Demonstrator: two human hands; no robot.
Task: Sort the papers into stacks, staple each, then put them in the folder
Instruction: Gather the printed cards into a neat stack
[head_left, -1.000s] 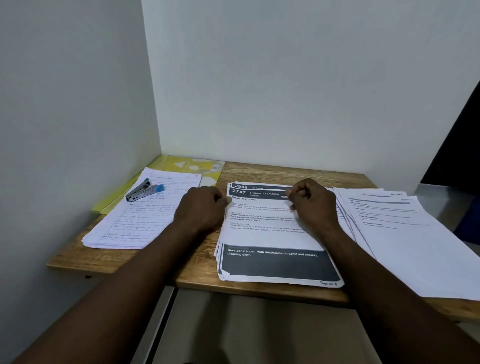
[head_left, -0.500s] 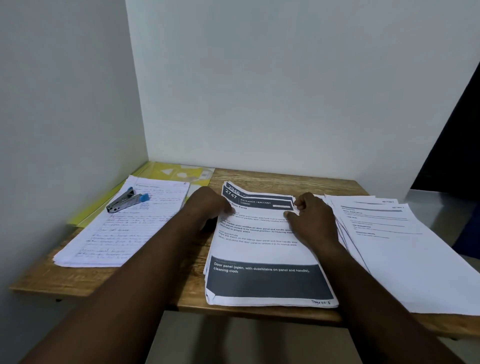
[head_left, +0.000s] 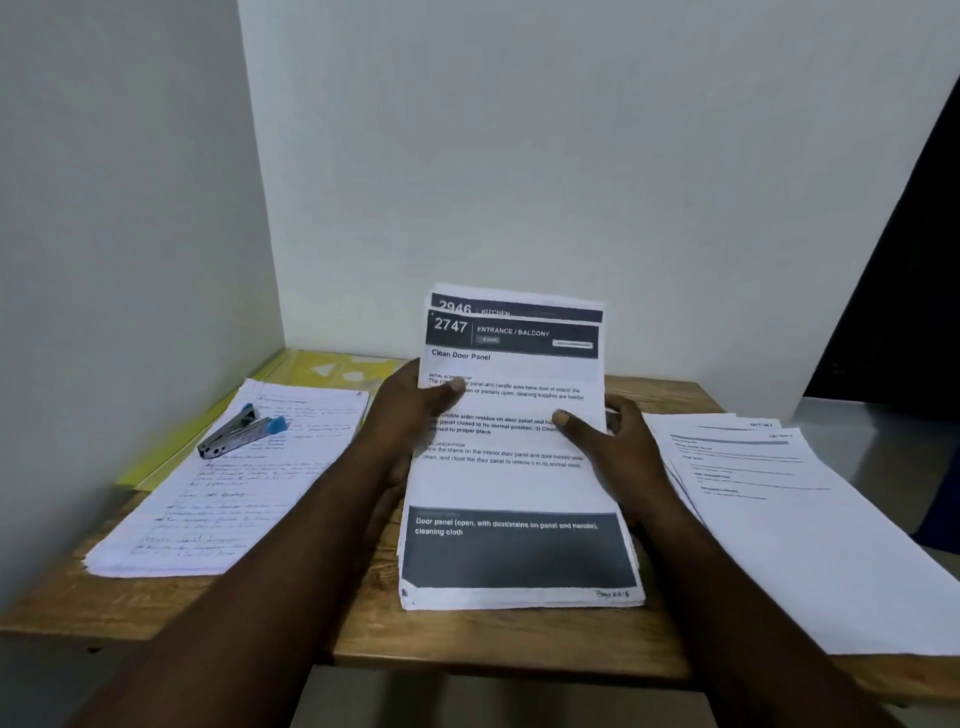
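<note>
A stack of printed sheets (head_left: 514, 483) with dark header bands stands tilted up off the wooden table (head_left: 519, 639), its bottom edge resting near the front. My left hand (head_left: 410, 410) grips its left edge, thumb on the front page. My right hand (head_left: 613, 441) grips the right edge, thumb likewise on the page. A stapler (head_left: 239, 432), silver with blue ends, lies on a handwritten stack (head_left: 223, 499) at the left. A yellow folder (head_left: 322, 371) lies under that stack by the wall. Another printed stack (head_left: 795, 509) is fanned out at the right.
White walls close in the table at the left and behind. The table's front edge runs just below the held stack. The right stack hangs past the table's right end.
The middle stack lay flat under both hands; now both hands have lifted its far end so it stands tilted upright. The camera view has moved closer.
</note>
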